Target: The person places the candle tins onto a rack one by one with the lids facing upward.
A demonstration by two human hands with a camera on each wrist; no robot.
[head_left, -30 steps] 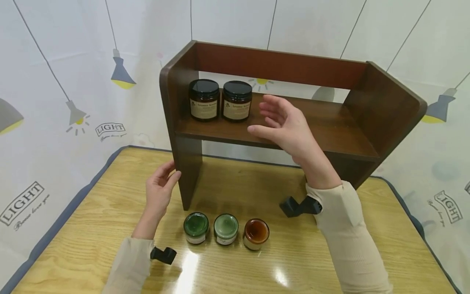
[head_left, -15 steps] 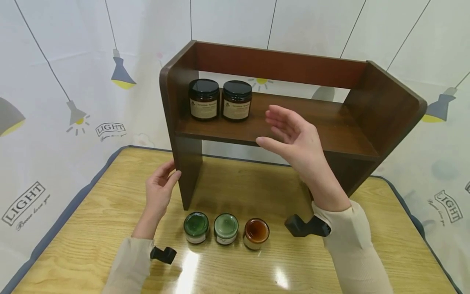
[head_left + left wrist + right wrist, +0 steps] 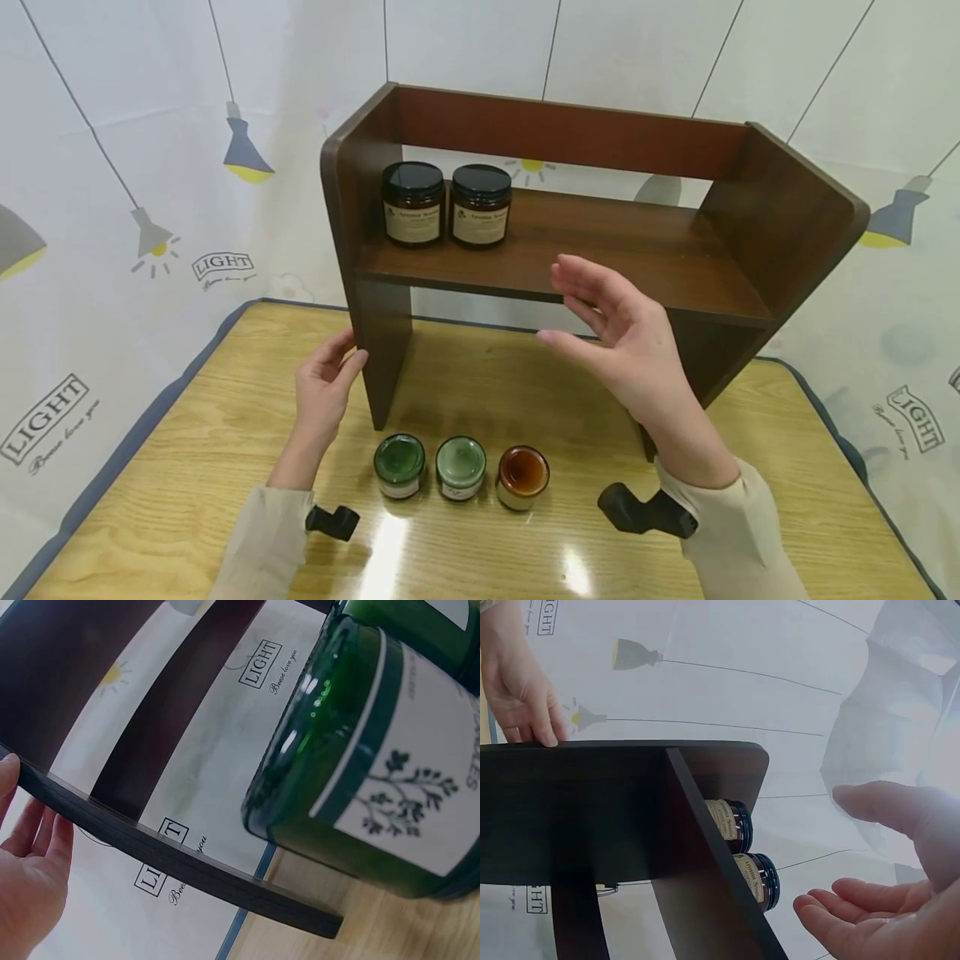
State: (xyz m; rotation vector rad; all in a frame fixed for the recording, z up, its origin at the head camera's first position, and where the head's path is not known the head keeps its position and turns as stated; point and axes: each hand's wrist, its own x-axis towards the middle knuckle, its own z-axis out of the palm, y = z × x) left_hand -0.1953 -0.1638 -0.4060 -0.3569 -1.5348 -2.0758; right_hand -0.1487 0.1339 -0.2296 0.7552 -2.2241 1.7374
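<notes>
My left hand [image 3: 324, 387] grips the front edge of the left side panel of a dark brown wooden shelf [image 3: 615, 237], thumb on one side and fingers on the other. My right hand [image 3: 633, 354] hangs in the air before the shelf board, holding nothing, its thumb spread from its bent fingers. On the board's left end stand two amber jars with black lids, a left jar [image 3: 413, 204] and a right jar [image 3: 481, 206]. Below, a dark green candle jar [image 3: 400, 467], a paler green jar [image 3: 461, 468] and an orange-brown jar [image 3: 522, 477] stand in a row.
The shelf stands on a wooden table [image 3: 225, 433] with a dark blue border. Behind it hangs a white cloth backdrop [image 3: 285, 167] printed with lamps. The shelf's right side panel [image 3: 795, 217] rises beyond my right hand.
My right hand has moved down and to the right, away from the two black-lidded jars. The left hand and all the jars have stayed in place.
</notes>
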